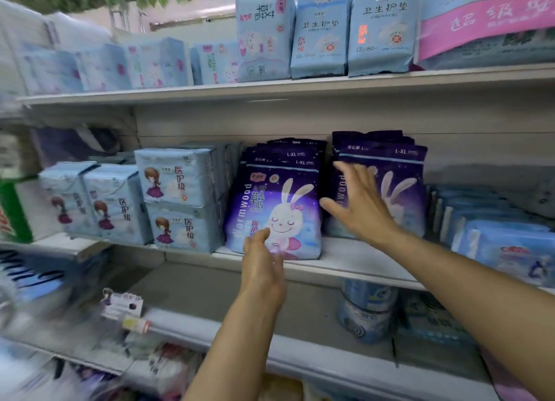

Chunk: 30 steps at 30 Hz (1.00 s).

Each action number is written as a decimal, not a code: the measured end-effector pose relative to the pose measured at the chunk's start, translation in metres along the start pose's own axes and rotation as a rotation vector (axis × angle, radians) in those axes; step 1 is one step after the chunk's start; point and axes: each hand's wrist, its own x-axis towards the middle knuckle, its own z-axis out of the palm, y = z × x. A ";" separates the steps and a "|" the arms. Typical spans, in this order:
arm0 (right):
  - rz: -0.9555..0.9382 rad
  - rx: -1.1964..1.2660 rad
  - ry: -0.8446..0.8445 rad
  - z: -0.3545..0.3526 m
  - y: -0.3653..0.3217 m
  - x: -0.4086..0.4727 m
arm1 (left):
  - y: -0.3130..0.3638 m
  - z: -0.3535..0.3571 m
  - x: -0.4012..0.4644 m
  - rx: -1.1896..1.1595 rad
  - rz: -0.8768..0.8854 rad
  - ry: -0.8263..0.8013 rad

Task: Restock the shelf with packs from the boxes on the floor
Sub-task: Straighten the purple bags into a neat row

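Here, the task's things are the purple packs with the rabbit picture, standing upright in two rows on the middle shelf (345,258). The left purple row (279,202) has its front pack at the near edge of the shelf board. The right purple row (399,175) stands a little farther back, with a narrow gap between the two rows.

The right hand (357,202) lies flat against the front pack of the right row, with fingers straight and spread wide; it holds nothing. The left hand (261,262) is at the lower edge of the front pack of the left row, fingers relaxed and nearly straight. I cannot tell if it truly touches the pack or is only just in front of it. No box on the floor is in view.

To the left of the purple rows stand light blue packs (180,196) with a girl figure, stacked two high. Farther right lie other blue packs (495,235), leaning. The top shelf (270,88) carries pale blue packs.

In my judgement, the person is pressing and straightening the rows. The risk is the left front pack: it is soft and stands at the very edge, so an uneven push could tip it forward off the shelf. A hard push on the right row could also bend the soft packs or shove them crooked toward the leaning blue packs.
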 end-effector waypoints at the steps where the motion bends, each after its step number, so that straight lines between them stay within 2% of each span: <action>1: -0.027 -0.007 -0.071 0.007 -0.006 -0.003 | 0.005 -0.004 0.002 -0.012 -0.011 0.005; 4: -0.021 -0.001 -0.205 0.026 -0.019 -0.008 | 0.015 -0.007 0.011 0.015 -0.020 0.016; 8: 0.076 0.082 -0.241 0.045 -0.024 0.005 | 0.022 0.005 0.024 0.072 -0.083 -0.004; 15: 0.157 0.090 -0.110 0.063 -0.028 0.050 | 0.028 0.022 0.063 0.025 -0.132 -0.018; 20: 0.114 -0.079 0.023 0.057 -0.031 0.099 | 0.024 0.025 0.096 -0.003 -0.118 -0.010; 24: 0.055 -0.175 -0.193 0.043 -0.038 0.140 | 0.021 0.029 0.110 -0.002 -0.117 -0.014; 27: 0.087 -0.077 -0.385 0.036 -0.040 0.156 | 0.017 0.030 0.118 0.002 -0.085 -0.021; 30: 0.112 0.013 -0.446 0.036 -0.038 0.161 | 0.016 0.029 0.121 0.000 -0.108 -0.043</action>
